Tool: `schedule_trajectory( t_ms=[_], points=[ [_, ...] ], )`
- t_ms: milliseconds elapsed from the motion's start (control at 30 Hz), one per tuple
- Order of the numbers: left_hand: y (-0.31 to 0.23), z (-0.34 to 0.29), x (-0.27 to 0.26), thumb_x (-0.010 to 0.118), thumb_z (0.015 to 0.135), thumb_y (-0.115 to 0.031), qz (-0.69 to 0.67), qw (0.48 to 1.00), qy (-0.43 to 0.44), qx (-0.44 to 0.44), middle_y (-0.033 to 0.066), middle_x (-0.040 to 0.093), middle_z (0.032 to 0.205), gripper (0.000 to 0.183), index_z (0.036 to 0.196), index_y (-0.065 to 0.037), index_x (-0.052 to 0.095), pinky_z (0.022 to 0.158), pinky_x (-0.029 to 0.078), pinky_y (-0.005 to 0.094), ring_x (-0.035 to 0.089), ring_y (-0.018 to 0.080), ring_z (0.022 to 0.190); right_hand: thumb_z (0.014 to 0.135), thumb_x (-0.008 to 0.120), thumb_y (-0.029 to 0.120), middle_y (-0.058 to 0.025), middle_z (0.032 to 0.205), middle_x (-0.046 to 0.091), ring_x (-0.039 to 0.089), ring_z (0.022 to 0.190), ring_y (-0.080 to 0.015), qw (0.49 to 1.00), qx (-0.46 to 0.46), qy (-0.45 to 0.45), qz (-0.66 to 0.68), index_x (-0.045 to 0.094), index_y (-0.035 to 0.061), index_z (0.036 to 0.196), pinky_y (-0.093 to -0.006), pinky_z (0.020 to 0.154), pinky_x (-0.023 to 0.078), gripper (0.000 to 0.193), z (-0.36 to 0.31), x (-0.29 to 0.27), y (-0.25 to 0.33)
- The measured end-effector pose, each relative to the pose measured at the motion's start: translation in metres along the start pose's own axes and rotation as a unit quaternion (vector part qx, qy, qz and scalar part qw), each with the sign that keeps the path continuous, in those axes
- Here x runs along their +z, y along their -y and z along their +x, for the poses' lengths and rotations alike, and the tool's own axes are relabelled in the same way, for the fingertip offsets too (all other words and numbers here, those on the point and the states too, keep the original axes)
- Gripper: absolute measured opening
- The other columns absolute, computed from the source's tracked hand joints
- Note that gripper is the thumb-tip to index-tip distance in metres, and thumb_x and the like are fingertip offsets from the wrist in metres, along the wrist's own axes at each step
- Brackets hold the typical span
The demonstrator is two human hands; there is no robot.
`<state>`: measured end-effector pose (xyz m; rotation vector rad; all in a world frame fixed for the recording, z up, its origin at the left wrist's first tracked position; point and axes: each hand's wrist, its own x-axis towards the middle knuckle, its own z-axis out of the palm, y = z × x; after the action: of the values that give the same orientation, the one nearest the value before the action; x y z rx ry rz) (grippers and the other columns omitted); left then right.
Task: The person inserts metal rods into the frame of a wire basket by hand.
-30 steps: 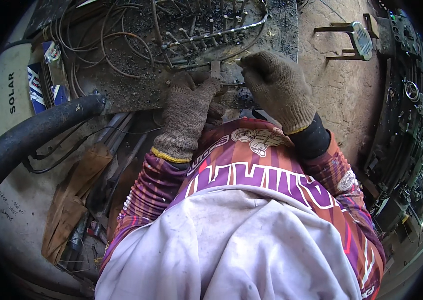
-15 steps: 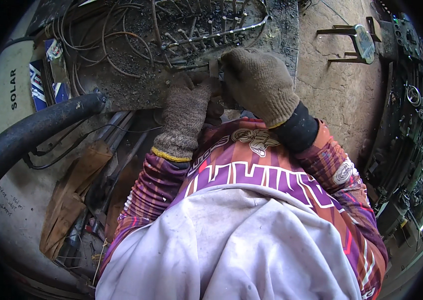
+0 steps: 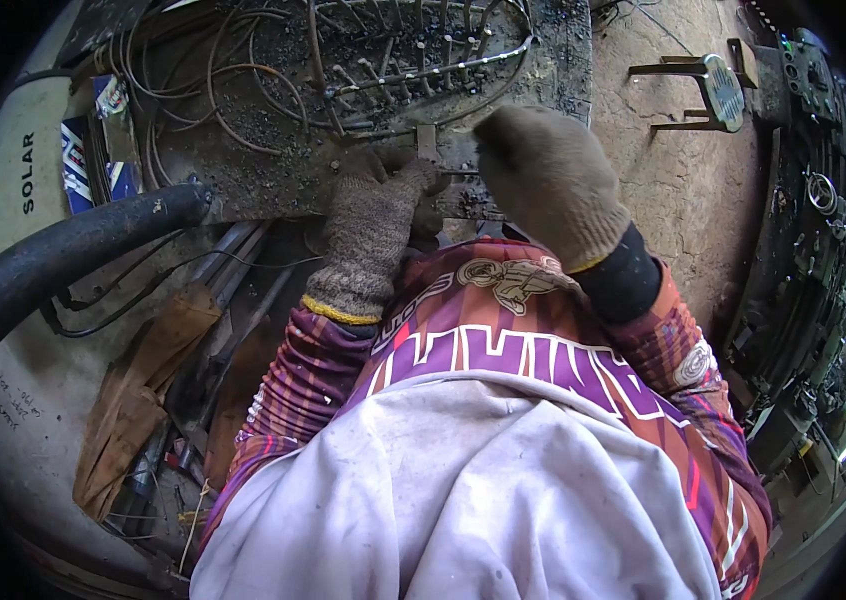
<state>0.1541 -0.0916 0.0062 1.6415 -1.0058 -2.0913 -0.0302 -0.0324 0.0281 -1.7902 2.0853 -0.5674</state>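
My left hand [image 3: 375, 182], in a grey-brown knitted glove with a yellow cuff edge, rests at the near edge of the dark metal worktable [image 3: 263, 190]. Its fingers are curled together at one end of a thin metal rod [image 3: 460, 172]. To the right, the rod runs toward my right hand [image 3: 551, 180], gloved alike and closed in a fist above the table's front right corner. Whatever that fist holds is hidden. Just beyond the left fingertips a flat metal bar [image 3: 427, 140] points away from me.
Farther back lies an oval metal frame with several upright pegs [image 3: 423, 75], among dark crumbs. Coiled wire [image 3: 233, 105] sits left of it. A thick black pipe [image 3: 93, 255] juts out at left. A small metal stool [image 3: 718, 92] stands at right, before a cluttered dark rack [image 3: 813, 220].
My right hand has moved right and slightly toward me, away from the left hand and the flat bar. The thin rod now shows between the hands. My left hand stays nearly still.
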Motion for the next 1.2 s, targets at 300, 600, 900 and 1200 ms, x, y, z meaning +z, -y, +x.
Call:
schedule_trajectory(
  t_ms=[300,600,900,1200],
  points=[
    [0.005,0.004,0.013,0.072,0.099,-0.018,0.035,0.998,0.043,-0.002,0.0116,0.076,0.096,0.021,0.115,-0.009,0.061,0.041,0.044,0.0245,0.062,0.0104,0.055,0.094,0.069,0.021,-0.0159,0.09,0.072,0.072,0.085,-0.0393,0.999,-0.003,-0.027,-0.031,0.074,0.0084,0.102,-0.0477,0.074,0.058,0.016,-0.019,0.004,-0.026],
    [0.0,0.002,0.02,0.068,0.101,-0.018,-0.027,0.998,0.045,-0.026,0.007,0.07,0.085,0.017,0.116,-0.01,0.062,0.043,0.045,0.0252,0.055,0.0079,0.053,0.094,0.067,0.024,-0.0182,0.089,0.073,0.072,0.085,-0.0401,0.995,0.053,-0.052,0.07,0.075,0.0076,0.098,-0.049,0.076,0.059,0.018,-0.008,-0.011,-0.028],
    [0.01,0.013,0.015,0.068,0.1,-0.015,-0.013,0.999,0.016,-0.029,0.0059,0.069,0.077,0.011,0.096,-0.004,0.067,0.043,0.046,0.0249,0.058,0.0094,0.051,0.093,0.068,0.02,-0.0159,0.09,0.074,0.073,0.082,-0.0382,0.999,-0.039,-0.001,0.01,0.074,0.009,0.102,-0.0477,0.071,0.058,0.015,0.01,0.009,-0.018],
    [0.002,0.006,0.017,0.069,0.1,-0.02,0.021,0.999,0.035,-0.028,0.0101,0.074,0.087,0.02,0.113,-0.005,0.066,0.043,0.05,0.0257,0.068,0.0153,0.055,0.091,0.069,0.022,-0.0151,0.086,0.071,0.071,0.081,-0.0382,0.999,-0.043,0.007,-0.028,0.072,0.0103,0.096,-0.0501,0.071,0.057,0.013,0.012,0.015,-0.009]
  ],
)
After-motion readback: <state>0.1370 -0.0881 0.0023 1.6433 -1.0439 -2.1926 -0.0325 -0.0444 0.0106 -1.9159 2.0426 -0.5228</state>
